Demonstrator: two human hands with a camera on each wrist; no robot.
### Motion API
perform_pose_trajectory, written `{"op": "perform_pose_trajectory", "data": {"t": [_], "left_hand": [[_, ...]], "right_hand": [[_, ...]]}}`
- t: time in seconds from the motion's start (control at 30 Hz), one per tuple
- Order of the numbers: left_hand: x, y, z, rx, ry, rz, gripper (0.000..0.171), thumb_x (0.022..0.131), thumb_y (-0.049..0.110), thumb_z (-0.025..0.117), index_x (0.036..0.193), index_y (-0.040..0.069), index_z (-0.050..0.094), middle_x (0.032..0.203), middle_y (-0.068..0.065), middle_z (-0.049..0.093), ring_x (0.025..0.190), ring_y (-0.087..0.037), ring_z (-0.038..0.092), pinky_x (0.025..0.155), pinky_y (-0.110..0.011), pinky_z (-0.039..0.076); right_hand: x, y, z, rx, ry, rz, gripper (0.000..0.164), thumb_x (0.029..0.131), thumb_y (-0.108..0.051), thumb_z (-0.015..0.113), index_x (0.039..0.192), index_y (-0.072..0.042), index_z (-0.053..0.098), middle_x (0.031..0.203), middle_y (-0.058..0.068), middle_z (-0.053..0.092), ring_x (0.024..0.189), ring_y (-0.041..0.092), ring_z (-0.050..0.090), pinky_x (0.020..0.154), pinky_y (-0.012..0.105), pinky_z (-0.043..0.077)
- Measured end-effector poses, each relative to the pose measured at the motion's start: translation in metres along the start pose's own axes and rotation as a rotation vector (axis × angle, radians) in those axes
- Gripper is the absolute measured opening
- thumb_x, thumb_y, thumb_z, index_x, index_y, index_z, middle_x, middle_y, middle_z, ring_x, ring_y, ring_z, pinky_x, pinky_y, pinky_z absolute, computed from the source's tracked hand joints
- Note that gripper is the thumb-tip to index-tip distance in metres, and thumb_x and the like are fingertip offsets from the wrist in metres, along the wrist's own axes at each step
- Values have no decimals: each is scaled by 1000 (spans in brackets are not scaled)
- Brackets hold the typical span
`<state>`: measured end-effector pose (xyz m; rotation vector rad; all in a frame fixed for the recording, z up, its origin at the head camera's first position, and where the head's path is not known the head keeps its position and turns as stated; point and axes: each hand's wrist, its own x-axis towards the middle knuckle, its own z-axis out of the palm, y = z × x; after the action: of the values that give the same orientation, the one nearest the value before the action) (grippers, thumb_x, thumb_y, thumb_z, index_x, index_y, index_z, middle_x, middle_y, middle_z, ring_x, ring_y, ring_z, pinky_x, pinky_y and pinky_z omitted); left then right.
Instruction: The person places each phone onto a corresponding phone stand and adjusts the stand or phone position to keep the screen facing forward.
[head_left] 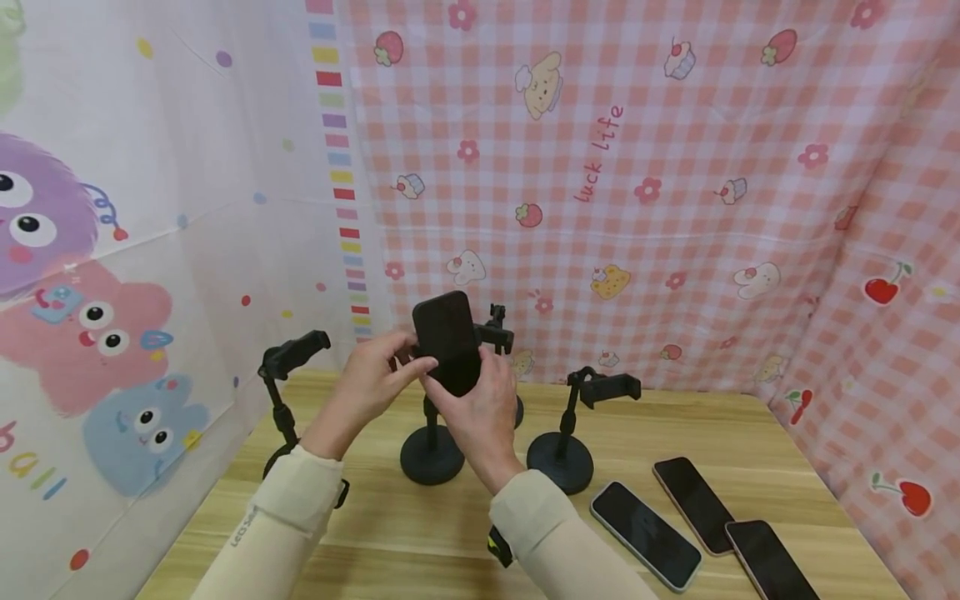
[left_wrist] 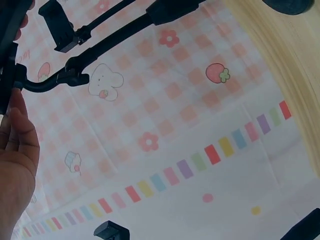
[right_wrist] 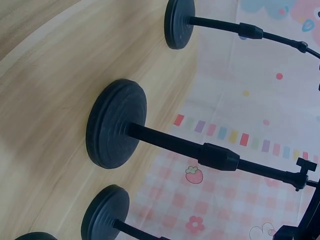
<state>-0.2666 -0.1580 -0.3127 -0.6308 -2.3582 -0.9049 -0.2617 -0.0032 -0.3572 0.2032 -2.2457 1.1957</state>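
Note:
A black smartphone [head_left: 447,329] stands nearly upright at the top of a black phone stand [head_left: 431,456], its dark screen facing me. My left hand [head_left: 371,379] pinches its left edge, with the thumb across the lower screen. On the lower right side, my right hand [head_left: 483,412] grips the phone, thumb in front near the bottom edge. In the left wrist view, the left fingers [left_wrist: 22,127] are right at the stand's clamp [left_wrist: 9,77], behind the phone. The right wrist view shows the stand's round base [right_wrist: 117,125] flat on the table, while the right hand is out of that view.
Other phone stands with bare clamps stand to the left [head_left: 296,354], behind [head_left: 495,333] and to the right [head_left: 562,458]. On the table's [head_left: 420,542] right side lie a light-rimmed phone [head_left: 645,533] and two more phones [head_left: 693,504], [head_left: 772,558]. Patterned cloths [head_left: 637,233] hang around the table.

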Motion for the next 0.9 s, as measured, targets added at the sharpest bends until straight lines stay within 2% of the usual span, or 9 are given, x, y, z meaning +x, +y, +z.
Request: {"op": "perform_pose_trajectory", "data": {"t": [0.13,0.33,0.57,0.73,0.8,0.9], "left_hand": [[-1,2,2,9,46,-17,20,82,23,74,89,5,67,68,-7,61,58,-16,50,49,-33,44],[-2,3,7,35,109,-5,23,81,27,75,90,6,70,67,-6,62,57,-15,51,49,-32,45],[-5,5,11,2,181,-13,19,82,28,74,87,9,72,67,-4,64,58,-12,54,48,-33,47],[-6,7,17,-57,255,-67,35,81,24,75,108,3,69,73,-9,71,59,-13,58,51,-35,51],[-6,7,18,-84,269,-97,43,81,23,75,116,1,64,77,-12,73,60,-14,59,54,-36,53],[-5,8,20,-107,269,-116,45,82,22,75,119,0,61,79,-12,73,62,-14,60,56,-37,55]], "right_hand": [[1,0,1,-6,0,-1,86,72,-69,63,128,-4,53,116,12,54,100,24,46,83,48,46],[1,1,0,-14,12,6,92,71,-71,62,132,-3,51,121,15,53,105,26,46,87,50,47],[1,1,1,-22,16,11,92,71,-73,60,132,-4,50,121,14,52,104,25,45,84,49,48],[1,2,3,-32,27,29,89,73,-67,65,133,-3,49,125,16,50,110,28,44,91,52,46],[1,2,5,-35,35,38,89,73,-64,66,134,-2,48,126,17,49,112,29,43,94,54,44],[1,2,6,-32,49,45,87,73,-62,67,133,-2,49,124,16,50,110,29,44,92,53,45]]}}
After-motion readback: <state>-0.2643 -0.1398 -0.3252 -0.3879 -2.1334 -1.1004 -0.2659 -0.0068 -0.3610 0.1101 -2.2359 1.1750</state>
